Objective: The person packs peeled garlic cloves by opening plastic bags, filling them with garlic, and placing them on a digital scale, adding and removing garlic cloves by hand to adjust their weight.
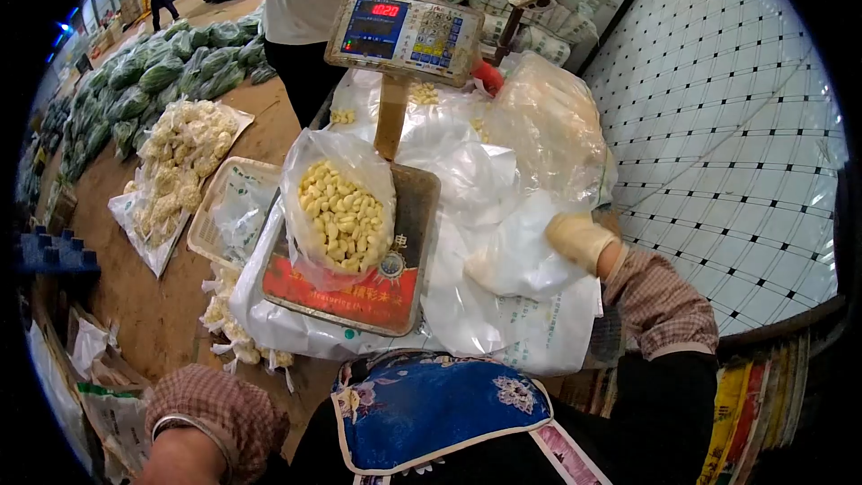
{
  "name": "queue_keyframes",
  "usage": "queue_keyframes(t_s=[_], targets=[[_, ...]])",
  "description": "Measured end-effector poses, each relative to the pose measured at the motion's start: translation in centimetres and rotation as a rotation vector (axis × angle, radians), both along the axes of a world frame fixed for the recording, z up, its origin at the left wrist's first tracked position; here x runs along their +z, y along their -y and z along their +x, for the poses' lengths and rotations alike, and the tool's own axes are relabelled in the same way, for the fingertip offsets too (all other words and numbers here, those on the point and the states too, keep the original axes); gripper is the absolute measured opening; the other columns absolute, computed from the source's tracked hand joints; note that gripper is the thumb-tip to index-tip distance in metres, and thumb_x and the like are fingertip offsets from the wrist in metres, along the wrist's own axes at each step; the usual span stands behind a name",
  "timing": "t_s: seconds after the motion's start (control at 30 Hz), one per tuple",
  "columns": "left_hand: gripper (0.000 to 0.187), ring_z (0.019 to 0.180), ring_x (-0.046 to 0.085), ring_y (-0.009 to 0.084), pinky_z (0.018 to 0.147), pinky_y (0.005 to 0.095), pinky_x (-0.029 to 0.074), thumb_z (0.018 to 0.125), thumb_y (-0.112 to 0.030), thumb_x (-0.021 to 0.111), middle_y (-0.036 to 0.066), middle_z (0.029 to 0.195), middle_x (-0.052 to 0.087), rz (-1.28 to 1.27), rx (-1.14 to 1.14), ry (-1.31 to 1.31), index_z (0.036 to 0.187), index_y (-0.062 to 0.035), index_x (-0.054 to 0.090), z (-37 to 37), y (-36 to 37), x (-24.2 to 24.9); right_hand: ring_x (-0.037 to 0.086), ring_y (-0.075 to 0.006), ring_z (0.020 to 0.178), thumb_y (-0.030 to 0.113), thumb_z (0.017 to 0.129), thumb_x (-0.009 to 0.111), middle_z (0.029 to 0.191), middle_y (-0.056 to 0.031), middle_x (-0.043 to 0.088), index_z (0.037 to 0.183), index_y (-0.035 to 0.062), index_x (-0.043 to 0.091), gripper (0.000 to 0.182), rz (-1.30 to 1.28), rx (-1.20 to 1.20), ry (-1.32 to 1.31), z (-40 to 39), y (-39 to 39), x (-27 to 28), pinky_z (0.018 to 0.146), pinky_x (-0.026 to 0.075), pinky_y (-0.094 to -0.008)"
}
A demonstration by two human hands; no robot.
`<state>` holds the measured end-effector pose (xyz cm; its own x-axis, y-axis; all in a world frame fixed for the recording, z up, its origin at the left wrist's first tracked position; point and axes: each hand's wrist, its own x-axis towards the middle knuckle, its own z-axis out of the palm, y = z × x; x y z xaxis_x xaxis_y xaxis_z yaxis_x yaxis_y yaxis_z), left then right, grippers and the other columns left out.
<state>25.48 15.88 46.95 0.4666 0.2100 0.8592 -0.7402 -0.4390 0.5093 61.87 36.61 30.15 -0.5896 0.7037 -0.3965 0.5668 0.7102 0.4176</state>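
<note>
A clear plastic bag of peeled garlic cloves sits, mouth upward, on the platform of a weighing scale. Its display shows red digits that look like 1020. To the right, my right hand, in a pale beige glove, is closed at the edge of a thin white plastic bag; the bag partly hides the fingers. At the lower left edge, only the wrist and part of my left hand show under a checked sleeve; the fingers are out of view.
White plastic sheeting covers the table, with small garlic heaps beyond the scale. A white basket stands at left, near bagged garlic on the floor. Another person stands behind the scale. A tiled wall bounds the right.
</note>
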Motion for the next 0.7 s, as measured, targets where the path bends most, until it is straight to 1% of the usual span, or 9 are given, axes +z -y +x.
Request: queue_keyframes(t_s=[0.03,0.13,0.2,0.23,0.43,0.47,0.53,0.6,0.7], targets=[[0.030,0.080,0.055,0.0215,0.060,0.0319,0.044,0.070,-0.003,0.066,0.008,0.107,0.051,-0.001,-0.005,0.002,0.098,-0.0048,0.055,0.0,0.3,-0.2,0.061,-0.0308,0.071,0.008,0.064,0.057,0.076,-0.0180,0.061,0.071,0.0023,0.063,0.011,-0.004,0.006,0.000,0.2,-0.8,-0.3,0.051,0.047,-0.0403],[0.032,0.082,0.055,0.0219,0.061,0.0321,0.044,0.069,-0.004,0.066,0.008,0.108,0.050,0.013,-0.023,0.018,0.099,-0.0048,0.055,-0.1,0.5,0.0,0.062,-0.0290,0.075,0.007,0.069,0.055,0.083,-0.0142,0.063,0.081,0.0060,0.065,0.016,-0.136,-0.273,0.217,0.3,-2.5,-2.3,0.057,0.048,-0.0418],[0.033,0.083,0.055,0.0222,0.062,0.0323,0.045,0.069,-0.005,0.067,0.008,0.109,0.050,0.021,-0.029,0.027,0.100,-0.0048,0.055,-0.1,0.5,0.1,0.062,-0.0281,0.076,0.011,0.070,0.055,0.085,-0.0123,0.063,0.082,0.0068,0.065,0.016,-0.097,-0.070,0.084,-0.6,-1.2,-4.1,0.058,0.048,-0.0429],[0.033,0.083,0.055,0.0223,0.062,0.0324,0.045,0.069,-0.005,0.067,0.008,0.109,0.050,0.025,-0.032,0.032,0.100,-0.0048,0.055,-0.1,0.5,0.3,0.061,-0.0280,0.078,0.013,0.069,0.055,0.088,-0.0120,0.063,0.082,0.0080,0.065,0.016,-0.125,-0.201,0.034,-1.9,-1.2,-4.5,0.062,0.048,-0.0403],[0.037,0.086,0.055,0.0231,0.065,0.0330,0.046,0.069,-0.007,0.068,0.009,0.111,0.049,0.055,-0.016,0.051,0.103,-0.0048,0.054,-0.8,0.8,0.8,0.060,-0.0300,0.082,0.015,0.069,0.055,0.090,-0.0138,0.062,0.083,0.0072,0.064,0.018,-0.470,-0.199,-0.422,-0.7,-1.6,-4.8,0.067,0.047,-0.0376],[0.037,0.086,0.055,0.0232,0.065,0.0331,0.046,0.069,-0.007,0.068,0.009,0.112,0.049,0.061,-0.004,0.055,0.103,-0.0048,0.054,-1.0,0.6,0.8,0.060,-0.0300,0.082,0.015,0.069,0.055,0.090,-0.0138,0.062,0.083,0.0072,0.064,0.018,-0.467,-0.189,-0.423,-0.9,-2.0,-4.4,0.067,0.047,-0.0376],[0.038,0.087,0.055,0.0235,0.066,0.0332,0.047,0.069,-0.007,0.068,0.010,0.112,0.049,0.073,0.010,0.065,0.104,-0.0048,0.054,-1.1,0.7,0.4,0.057,-0.0326,0.079,0.017,0.068,0.054,0.084,-0.0176,0.060,0.084,0.0030,0.062,0.023,-0.435,-0.409,-0.121,-1.5,-3.0,-3.2,0.068,0.045,-0.0357],[0.038,0.086,0.055,0.0232,0.066,0.0329,0.046,0.069,-0.008,0.068,0.010,0.111,0.049,0.053,0.002,0.050,0.104,-0.0047,0.054,-1.3,0.8,-0.2,0.056,-0.0308,0.080,0.020,0.069,0.055,0.085,-0.0180,0.060,0.088,0.0035,0.061,0.026,-0.441,-0.301,-0.269,-3.0,-2.1,1.5,0.069,0.044,-0.0348],[0.038,0.086,0.055,0.0227,0.066,0.0325,0.046,0.069,-0.009,0.068,0.009,0.109,0.049,0.021,0.024,0.040,0.104,-0.0044,0.053,-1.4,0.5,-1.4,0.056,-0.0275,0.074,0.019,0.073,0.056,0.081,-0.0148,0.059,0.093,0.0050,0.059,0.025,-0.373,-0.391,-0.478,-5.1,-1.2,5.6,0.067,0.044,-0.0319]])
